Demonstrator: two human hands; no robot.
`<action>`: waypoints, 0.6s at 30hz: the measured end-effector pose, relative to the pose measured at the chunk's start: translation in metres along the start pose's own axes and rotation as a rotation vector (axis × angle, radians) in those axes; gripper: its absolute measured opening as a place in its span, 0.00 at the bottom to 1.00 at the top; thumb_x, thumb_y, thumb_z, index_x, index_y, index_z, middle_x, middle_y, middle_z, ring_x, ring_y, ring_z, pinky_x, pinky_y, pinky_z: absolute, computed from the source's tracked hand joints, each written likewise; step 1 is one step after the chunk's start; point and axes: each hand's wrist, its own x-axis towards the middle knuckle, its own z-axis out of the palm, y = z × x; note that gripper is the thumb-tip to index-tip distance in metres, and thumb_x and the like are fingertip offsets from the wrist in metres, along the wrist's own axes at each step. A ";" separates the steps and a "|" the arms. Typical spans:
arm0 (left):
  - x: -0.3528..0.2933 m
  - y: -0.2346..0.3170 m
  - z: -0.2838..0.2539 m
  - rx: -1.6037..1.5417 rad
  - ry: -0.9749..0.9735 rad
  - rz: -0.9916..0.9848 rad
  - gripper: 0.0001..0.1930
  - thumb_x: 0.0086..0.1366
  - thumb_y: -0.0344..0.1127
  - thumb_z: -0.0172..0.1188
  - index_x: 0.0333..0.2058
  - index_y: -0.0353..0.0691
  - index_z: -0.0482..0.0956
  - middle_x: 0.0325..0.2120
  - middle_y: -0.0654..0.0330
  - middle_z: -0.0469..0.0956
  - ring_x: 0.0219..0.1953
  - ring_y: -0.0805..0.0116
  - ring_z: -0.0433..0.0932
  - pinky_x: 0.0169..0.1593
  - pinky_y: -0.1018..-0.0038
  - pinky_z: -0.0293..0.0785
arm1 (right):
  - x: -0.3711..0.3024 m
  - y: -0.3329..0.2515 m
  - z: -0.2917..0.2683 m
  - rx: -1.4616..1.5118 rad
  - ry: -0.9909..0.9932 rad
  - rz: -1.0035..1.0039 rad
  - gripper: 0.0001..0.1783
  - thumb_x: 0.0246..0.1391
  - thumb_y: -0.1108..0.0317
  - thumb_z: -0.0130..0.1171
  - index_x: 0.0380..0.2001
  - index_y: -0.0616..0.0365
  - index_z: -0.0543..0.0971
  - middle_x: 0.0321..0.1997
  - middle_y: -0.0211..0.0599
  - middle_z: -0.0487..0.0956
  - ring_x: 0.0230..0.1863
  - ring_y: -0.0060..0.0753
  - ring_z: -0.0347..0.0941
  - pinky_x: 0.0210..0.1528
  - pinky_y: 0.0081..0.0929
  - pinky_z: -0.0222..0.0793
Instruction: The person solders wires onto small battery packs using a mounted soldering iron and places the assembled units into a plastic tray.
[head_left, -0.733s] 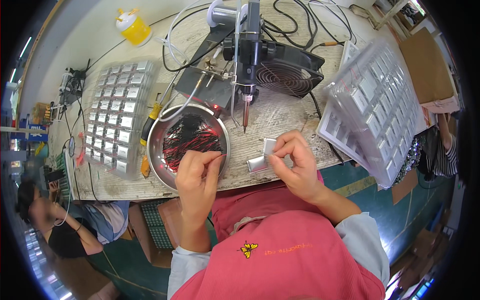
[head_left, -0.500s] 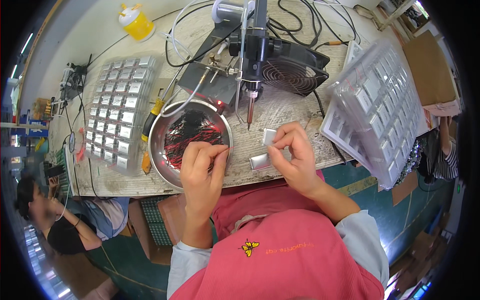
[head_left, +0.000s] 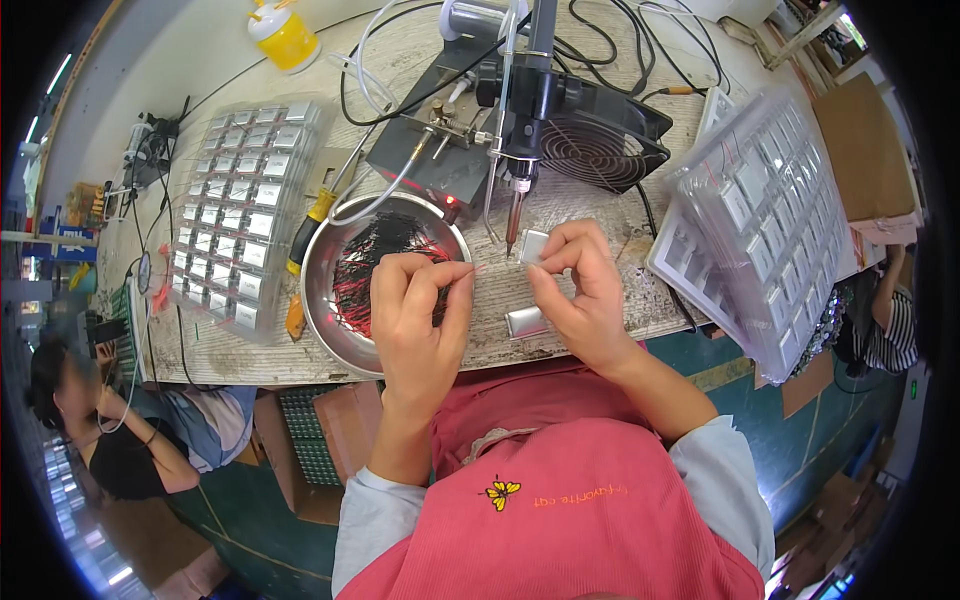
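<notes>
Pinching a thin red wire point(head_left: 481, 267), the left hand point(head_left: 418, 320) has its grip drawn together at the fingertips; I can't make out the wire's end behind them. The right hand point(head_left: 582, 300) has its grip clamped on a silver rectangular block point(head_left: 534, 246), its lower edge hidden from me by the fingers. Near that block, at its 9 o'clock, is the copper-coloured tip of a black soldering iron point(head_left: 524, 135); I can't judge the depth between them. A second silver block point(head_left: 526, 322) lies at 6 o'clock. The left hand covers part of a round steel bowl point(head_left: 313, 300) of tangled red and black wires point(head_left: 385, 245).

The pale wooden surface point(head_left: 620, 240) is grained and stained. It carries a clear plastic tray of silver blocks point(head_left: 232, 220) at the bowl's 10 o'clock and tilted clear trays point(head_left: 770, 210), blurred by glare, at the right hand's 2 o'clock. Past its near edge I see green floor point(head_left: 790, 440); at my 8 o'clock, a co-worker in a black top point(head_left: 138, 465), bent by the lens.
</notes>
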 end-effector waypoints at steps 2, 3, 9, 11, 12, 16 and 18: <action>0.002 -0.001 0.001 0.014 0.013 0.031 0.07 0.51 0.24 0.65 0.31 0.38 0.79 0.28 0.59 0.68 0.31 0.63 0.68 0.33 0.69 0.64 | 0.000 0.001 0.001 0.005 0.003 -0.005 0.08 0.47 0.79 0.60 0.28 0.60 0.70 0.37 0.40 0.69 0.37 0.35 0.67 0.40 0.27 0.64; 0.003 -0.001 0.002 0.033 0.021 0.052 0.07 0.51 0.24 0.65 0.30 0.38 0.79 0.28 0.59 0.68 0.31 0.63 0.68 0.33 0.69 0.64 | 0.000 0.001 0.000 -0.001 0.002 -0.005 0.08 0.46 0.79 0.60 0.27 0.60 0.70 0.36 0.40 0.69 0.37 0.35 0.67 0.40 0.27 0.64; 0.005 0.000 0.005 0.073 0.014 0.077 0.06 0.51 0.25 0.65 0.30 0.39 0.79 0.29 0.59 0.68 0.31 0.63 0.68 0.34 0.69 0.64 | 0.002 -0.001 -0.001 -0.033 -0.002 -0.032 0.09 0.46 0.79 0.60 0.27 0.60 0.70 0.36 0.40 0.70 0.37 0.35 0.68 0.40 0.27 0.64; 0.006 0.000 0.005 0.078 0.012 0.083 0.07 0.51 0.25 0.65 0.30 0.39 0.79 0.29 0.59 0.68 0.32 0.63 0.68 0.34 0.69 0.64 | 0.003 -0.003 -0.001 -0.042 -0.002 -0.046 0.09 0.46 0.79 0.61 0.27 0.60 0.70 0.36 0.41 0.70 0.36 0.35 0.68 0.39 0.27 0.65; 0.006 0.000 0.005 0.080 0.009 0.088 0.07 0.51 0.26 0.64 0.30 0.40 0.79 0.30 0.59 0.68 0.32 0.63 0.68 0.35 0.68 0.64 | 0.004 -0.003 -0.001 -0.059 -0.005 -0.057 0.09 0.46 0.79 0.61 0.28 0.60 0.70 0.36 0.41 0.70 0.36 0.36 0.68 0.38 0.27 0.65; 0.007 0.001 0.007 0.088 0.000 0.094 0.07 0.51 0.26 0.64 0.30 0.40 0.79 0.30 0.59 0.68 0.32 0.63 0.68 0.35 0.68 0.64 | 0.005 -0.005 -0.002 -0.120 -0.013 -0.112 0.09 0.45 0.79 0.61 0.28 0.61 0.71 0.36 0.42 0.70 0.35 0.36 0.68 0.37 0.28 0.66; 0.008 0.004 0.007 0.087 -0.026 0.070 0.06 0.52 0.26 0.64 0.31 0.39 0.79 0.30 0.58 0.67 0.33 0.62 0.68 0.38 0.69 0.65 | 0.005 -0.006 -0.003 -0.137 -0.014 -0.123 0.09 0.44 0.79 0.61 0.28 0.61 0.71 0.36 0.42 0.70 0.36 0.37 0.68 0.37 0.28 0.66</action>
